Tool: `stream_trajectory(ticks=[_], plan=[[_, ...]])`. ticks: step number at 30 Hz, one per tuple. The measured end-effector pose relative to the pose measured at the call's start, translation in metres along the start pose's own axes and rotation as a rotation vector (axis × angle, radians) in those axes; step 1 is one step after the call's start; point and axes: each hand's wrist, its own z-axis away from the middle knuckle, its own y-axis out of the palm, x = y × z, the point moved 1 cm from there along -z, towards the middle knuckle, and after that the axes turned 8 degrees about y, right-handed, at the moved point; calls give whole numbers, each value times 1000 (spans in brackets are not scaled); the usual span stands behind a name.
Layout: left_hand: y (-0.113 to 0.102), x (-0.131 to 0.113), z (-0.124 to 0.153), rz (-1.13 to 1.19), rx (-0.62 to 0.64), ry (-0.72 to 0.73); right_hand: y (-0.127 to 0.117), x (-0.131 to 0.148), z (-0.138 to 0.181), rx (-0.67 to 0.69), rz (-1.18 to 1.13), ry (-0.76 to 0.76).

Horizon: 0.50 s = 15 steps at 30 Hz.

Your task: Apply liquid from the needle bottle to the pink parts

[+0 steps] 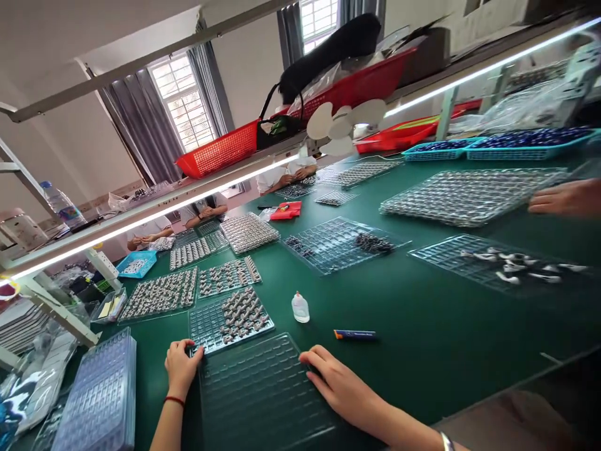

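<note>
An unfilled clear plastic tray (263, 388) with rows of compartments lies before me on the green table. My right hand (335, 383) grips its right edge, thumb and fingers closed on the rim. At its far left corner, my left hand (180, 366) pinches the edge where it meets a second tray (205, 322). Which of the two rims lies between those fingers is hard to make out. That second tray holds small grey-brown parts (244, 313) in its right half. Just beyond my right hand stand a small clear bottle (300, 308) and a blue pen-like tube (355, 334).
Stacked clear trays (101, 388) stand at the left. Filled trays (159, 293) lie farther back. A co-worker's hand (566, 199) is at the right, near a tray of white parts (521, 263). A lit shelf bar (154, 222) crosses above, carrying red baskets (220, 150).
</note>
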Motion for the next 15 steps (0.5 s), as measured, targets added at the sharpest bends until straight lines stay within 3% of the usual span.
stream_trajectory(ticks=[4,7,12,15], plan=[[-4,-7,-2,26,-38,13,0,-2,-4,-28,11,40],[-12,-11,12,69,-67,28,1,-6,-3,-26,15,69],[-25,-9,74,124,-12,23,2,-10,3,-1,-14,74],[-21,-6,112,249,21,55,0,-6,9,-4,-37,77]])
